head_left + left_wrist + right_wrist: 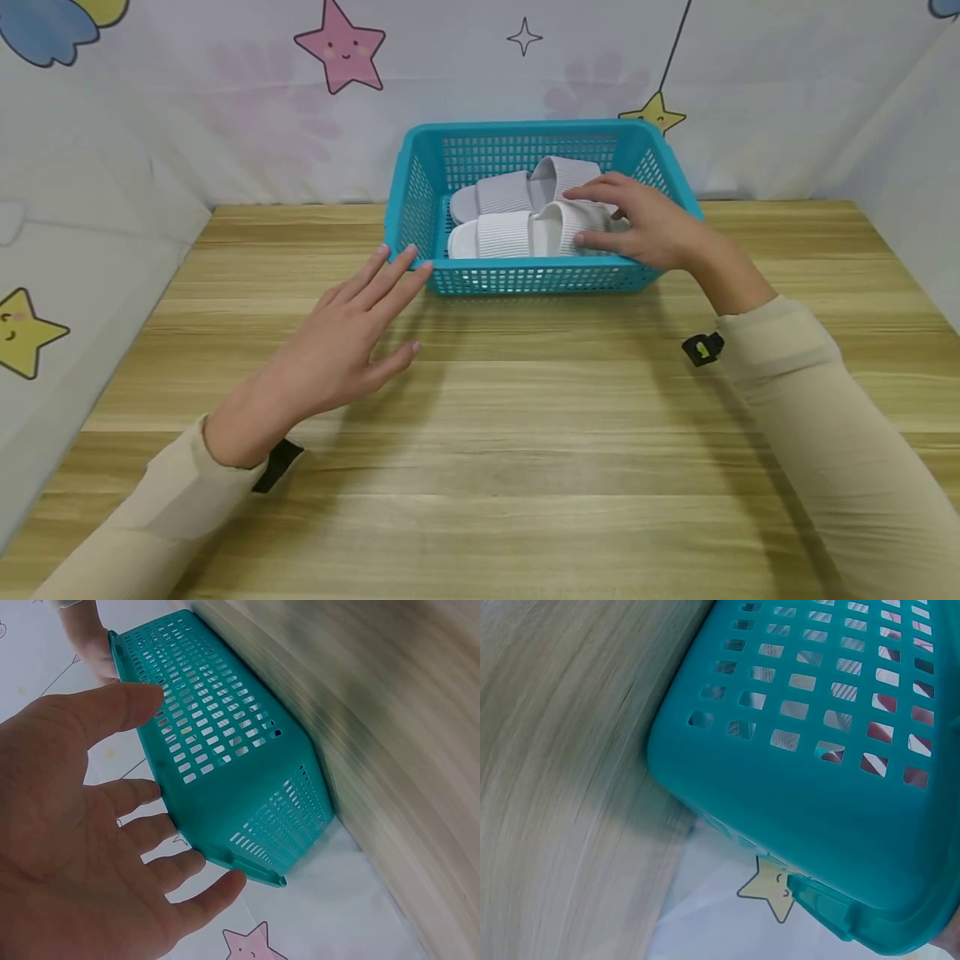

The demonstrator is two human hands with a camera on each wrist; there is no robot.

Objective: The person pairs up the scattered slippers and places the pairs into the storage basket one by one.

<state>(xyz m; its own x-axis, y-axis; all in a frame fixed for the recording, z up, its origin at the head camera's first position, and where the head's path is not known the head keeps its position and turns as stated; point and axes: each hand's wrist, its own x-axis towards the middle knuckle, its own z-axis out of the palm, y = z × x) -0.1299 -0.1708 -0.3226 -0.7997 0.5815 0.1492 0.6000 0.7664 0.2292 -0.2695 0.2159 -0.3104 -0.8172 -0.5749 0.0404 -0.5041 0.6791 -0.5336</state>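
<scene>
White ribbed slippers lie in two rows inside a blue-green plastic basket (525,265): a far slipper (504,193) and a near slipper (504,235), each row showing raised straps. Over the basket's right front, my right hand (637,218) grips the near row's right-hand strap, thumb on the near side and fingers on the far side. Its lower fingers are hidden. My left hand (330,354) is spread, fingertips at the basket's left front corner. In the left wrist view, the left hand's fingers (142,825) lie along the basket rim (154,761).
The basket stands at the back of a wood-grain table (525,433). Behind it hangs a white cloth backdrop (465,67) printed with stars; similar cloth covers both sides. A black strap (703,348) shows at the right cuff, another (277,465) at the left.
</scene>
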